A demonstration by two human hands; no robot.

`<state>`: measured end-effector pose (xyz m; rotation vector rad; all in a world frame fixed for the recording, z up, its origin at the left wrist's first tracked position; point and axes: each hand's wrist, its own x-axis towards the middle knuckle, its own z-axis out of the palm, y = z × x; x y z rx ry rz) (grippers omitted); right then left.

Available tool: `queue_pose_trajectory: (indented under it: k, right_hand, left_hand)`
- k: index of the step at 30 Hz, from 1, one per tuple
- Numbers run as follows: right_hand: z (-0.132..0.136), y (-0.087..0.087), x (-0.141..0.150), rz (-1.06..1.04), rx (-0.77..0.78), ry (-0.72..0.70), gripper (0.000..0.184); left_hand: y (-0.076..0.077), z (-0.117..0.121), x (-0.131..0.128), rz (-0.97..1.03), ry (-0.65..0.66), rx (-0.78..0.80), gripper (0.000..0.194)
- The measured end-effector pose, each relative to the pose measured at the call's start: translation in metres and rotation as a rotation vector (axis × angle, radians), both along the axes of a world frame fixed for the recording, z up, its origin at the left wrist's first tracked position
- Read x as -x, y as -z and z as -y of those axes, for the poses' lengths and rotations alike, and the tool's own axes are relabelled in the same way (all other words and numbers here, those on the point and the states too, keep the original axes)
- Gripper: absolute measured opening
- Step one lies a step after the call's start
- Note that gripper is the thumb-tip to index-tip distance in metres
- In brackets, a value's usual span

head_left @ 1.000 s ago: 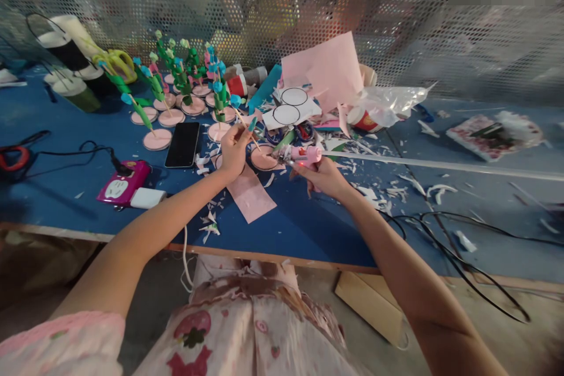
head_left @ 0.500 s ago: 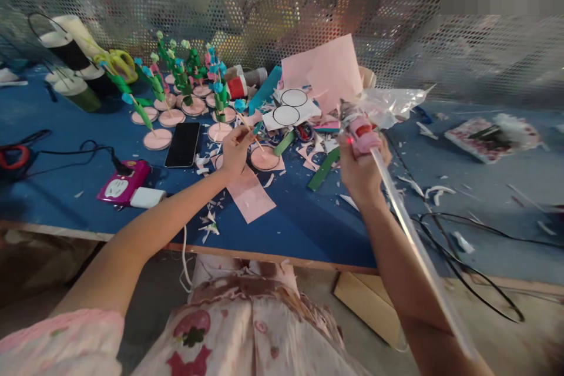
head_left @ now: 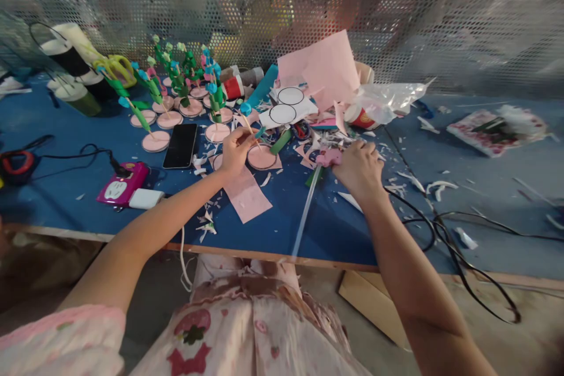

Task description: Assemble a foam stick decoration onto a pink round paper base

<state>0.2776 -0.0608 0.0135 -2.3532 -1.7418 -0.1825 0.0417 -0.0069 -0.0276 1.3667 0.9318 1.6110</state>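
- L hand point(head_left: 235, 150): fingers pinched shut on a thin wooden stick point(head_left: 249, 126) w/ blue foam bud at top; stick tilted, lower end over/at the pink disc point(head_left: 261, 157) just right of the hand. Can't tell if it's touching the disc.
- R hand point(head_left: 359, 167): closed around pink glue gun point(head_left: 328, 157), low over the table, nozzle end in the scrap pile; long clear glue rod point(head_left: 306, 211) sticks out the back toward table edge.
- Progress (my read): mid-batch. Finished stems point(head_left: 176, 73) w/ green leaves + blue/pink buds stand on pink discs at back left. Current stick not yet fixed to its disc, no leaves on it.
- Left to do, prob.: seat this stick, add leaves; 2 white circles w/ black outline point(head_left: 286, 104) uncut on paper.
- Counts: finished stems approx 7-8, overlap so not exact; 1 stick in hand; 1 glue gun; 1 phone point(head_left: 180, 145); 1 yellow scissors point(head_left: 118, 67); 1 pink charger box point(head_left: 118, 183); 1 big pink sheet point(head_left: 324, 67); 1 pink paper piece point(head_left: 247, 195) near front.
- Blue table point(head_left: 66, 200) littered w/ paper trimmings, too many to count.
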Motion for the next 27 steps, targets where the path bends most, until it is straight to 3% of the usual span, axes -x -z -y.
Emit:
queue_pose_trajectory:
  k: [10,17,27]
  right_hand:
    - [0.0,-0.002,0.0,-0.142,0.033,0.015,0.061]
    - [0.01,-0.004,0.007,-0.032,-0.113,0.02,0.052]
    - [0.024,0.001,0.036,-0.1,-0.479,-0.428,0.043]
  left_hand:
    - [-0.004,0.002,-0.003,0.011,0.068,0.014,0.039]
    - [-0.004,0.001,-0.003,0.009,0.101,0.018,0.036]
    - [-0.005,0.003,-0.002,-0.069,0.067,-0.002,0.03]
